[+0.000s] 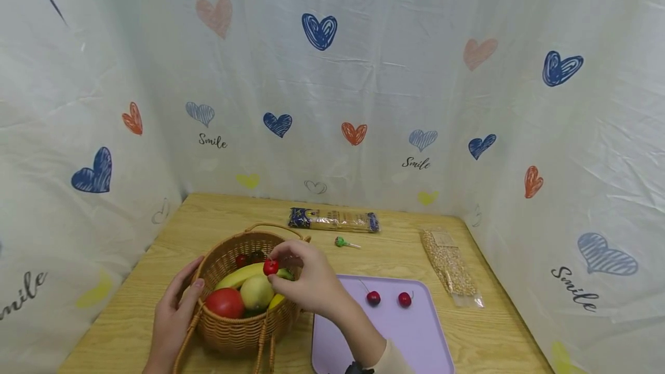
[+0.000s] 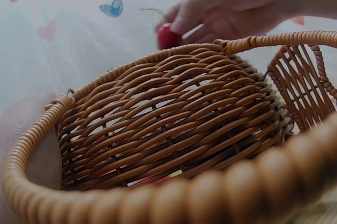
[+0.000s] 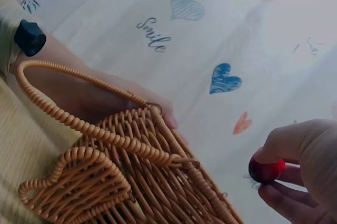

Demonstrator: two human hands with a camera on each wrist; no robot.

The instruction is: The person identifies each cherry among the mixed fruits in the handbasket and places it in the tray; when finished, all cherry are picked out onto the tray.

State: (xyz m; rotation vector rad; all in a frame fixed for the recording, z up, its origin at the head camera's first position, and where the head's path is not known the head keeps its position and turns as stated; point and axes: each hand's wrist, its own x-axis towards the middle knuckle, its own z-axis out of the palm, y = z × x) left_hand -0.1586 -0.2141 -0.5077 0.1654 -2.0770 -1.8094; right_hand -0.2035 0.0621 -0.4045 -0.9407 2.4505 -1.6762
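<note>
Head: wooden table (image 1: 395,258), heart-printed curtain (image 1: 387,88)

There are two hands: one left hand (image 1: 174,307) and one right hand (image 1: 309,279). I count one basket (image 1: 234,333) and one tray (image 1: 415,342). Three cherries are outside the basket: two (image 1: 373,298) on the tray, one in the right hand. Inside are one red fruit (image 1: 225,303), one pale fruit (image 1: 257,292) and some yellow fruit (image 1: 234,279), whose number I cannot tell. Far away are one noodle pack (image 1: 332,220) and one lollipop (image 1: 340,242); at right, one grain bag (image 1: 451,264).
</note>
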